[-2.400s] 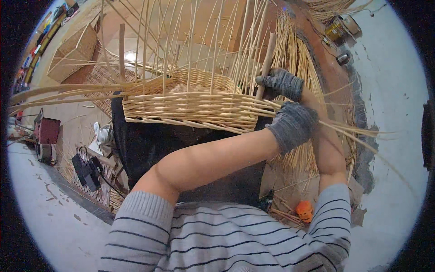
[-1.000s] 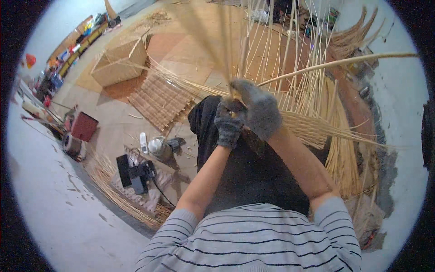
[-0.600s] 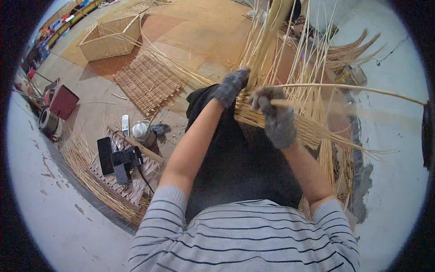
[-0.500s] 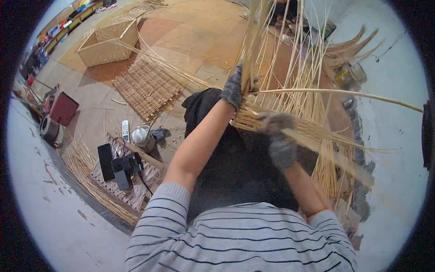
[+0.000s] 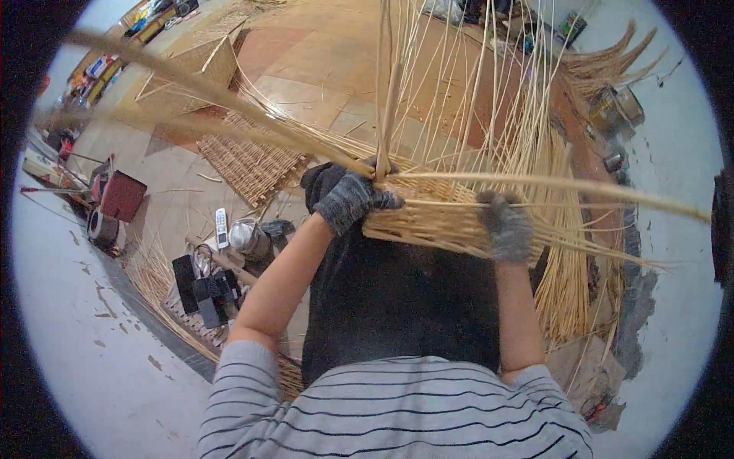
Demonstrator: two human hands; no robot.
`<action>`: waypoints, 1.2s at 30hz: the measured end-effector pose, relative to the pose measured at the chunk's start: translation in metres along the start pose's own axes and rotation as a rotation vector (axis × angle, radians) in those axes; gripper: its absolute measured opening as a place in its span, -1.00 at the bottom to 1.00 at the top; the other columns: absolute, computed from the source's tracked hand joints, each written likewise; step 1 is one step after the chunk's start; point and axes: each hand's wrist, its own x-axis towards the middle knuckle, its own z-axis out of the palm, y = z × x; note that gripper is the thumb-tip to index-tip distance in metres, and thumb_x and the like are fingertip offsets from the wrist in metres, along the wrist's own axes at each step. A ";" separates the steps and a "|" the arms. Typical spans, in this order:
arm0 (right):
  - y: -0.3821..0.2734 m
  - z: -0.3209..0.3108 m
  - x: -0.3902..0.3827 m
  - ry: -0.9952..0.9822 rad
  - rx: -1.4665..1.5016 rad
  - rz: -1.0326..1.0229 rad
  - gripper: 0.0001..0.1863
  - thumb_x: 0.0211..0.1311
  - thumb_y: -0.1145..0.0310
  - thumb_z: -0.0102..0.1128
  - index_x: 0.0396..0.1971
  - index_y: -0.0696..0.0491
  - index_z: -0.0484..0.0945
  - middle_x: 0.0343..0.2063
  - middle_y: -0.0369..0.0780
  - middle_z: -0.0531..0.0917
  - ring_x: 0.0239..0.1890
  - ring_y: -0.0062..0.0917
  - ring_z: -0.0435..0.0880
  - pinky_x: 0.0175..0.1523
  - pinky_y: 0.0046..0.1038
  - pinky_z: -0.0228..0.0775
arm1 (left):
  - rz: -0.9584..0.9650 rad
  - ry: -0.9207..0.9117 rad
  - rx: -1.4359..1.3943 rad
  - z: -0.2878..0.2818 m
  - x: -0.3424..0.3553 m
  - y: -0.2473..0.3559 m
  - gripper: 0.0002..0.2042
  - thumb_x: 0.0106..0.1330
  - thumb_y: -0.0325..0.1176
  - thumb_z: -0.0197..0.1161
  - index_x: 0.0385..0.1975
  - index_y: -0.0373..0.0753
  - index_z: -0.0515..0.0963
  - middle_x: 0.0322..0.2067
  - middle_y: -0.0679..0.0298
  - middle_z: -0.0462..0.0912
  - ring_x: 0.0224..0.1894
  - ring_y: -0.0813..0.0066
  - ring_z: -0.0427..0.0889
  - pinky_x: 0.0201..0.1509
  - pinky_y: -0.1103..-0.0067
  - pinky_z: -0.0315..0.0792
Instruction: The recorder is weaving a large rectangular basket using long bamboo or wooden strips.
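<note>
Black-covered lap (image 5: pixel 405 306), with the partly woven wicker basket (image 5: pixel 440 228) lying across its far end. Left hand (image 5: pixel 349 202), grey-gloved: fingers clamped on the basket's left corner. Right hand (image 5: pixel 508 228), likewise gloved, at the near wall: whether its fingers are closed cannot be told.

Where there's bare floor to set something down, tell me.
Largely bare: the grey floor between the dark red object and white handset, and the tan floor between the woven box and upright stakes. Crowded: right of the basket, heaped with loose canes.
</note>
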 end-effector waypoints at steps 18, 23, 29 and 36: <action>0.035 0.021 -0.003 0.088 0.043 -0.492 -0.81 0.22 0.41 -0.10 -0.17 0.03 0.24 -0.63 -0.34 0.32 -0.61 -0.64 0.36 -0.42 -0.52 0.44 | -0.081 0.442 0.134 0.026 -0.002 -0.024 -0.73 -0.13 -0.42 0.32 -0.40 -0.27 0.45 -0.45 0.17 0.50 -0.47 0.36 0.47 -0.37 0.48 0.39; 0.044 -0.013 0.017 0.029 0.139 -0.492 -0.81 0.25 0.32 -0.11 -0.18 0.03 0.23 -0.61 -0.33 0.34 -0.61 -0.61 0.36 -0.40 -0.45 0.45 | 0.375 1.064 -0.416 0.038 -0.073 0.057 -0.73 -0.04 -0.46 0.24 -0.31 -0.32 0.42 -0.37 0.11 0.50 -0.45 0.18 0.49 -0.34 0.42 0.40; 0.034 0.004 -0.002 0.083 0.034 -0.510 -0.77 0.26 0.25 -0.13 -0.17 0.04 0.23 -0.62 -0.30 0.42 -0.58 -0.60 0.48 -0.41 -0.47 0.47 | 0.496 0.544 1.267 0.083 -0.008 0.042 -0.81 0.19 -0.45 -0.08 -0.24 -0.33 0.41 -0.34 -0.05 0.53 -0.29 0.10 0.55 -0.23 0.38 0.43; -0.004 0.024 -0.028 0.163 -0.620 -0.626 -0.86 0.10 0.34 -0.03 -0.49 0.11 0.38 -0.52 -0.16 0.59 -0.26 -0.33 0.56 -0.09 -0.38 0.38 | -0.048 0.024 1.267 0.057 0.072 -0.012 -0.65 -0.05 -0.29 0.19 -0.23 -0.29 0.48 -0.27 0.02 0.55 -0.23 0.17 0.55 -0.12 0.45 0.41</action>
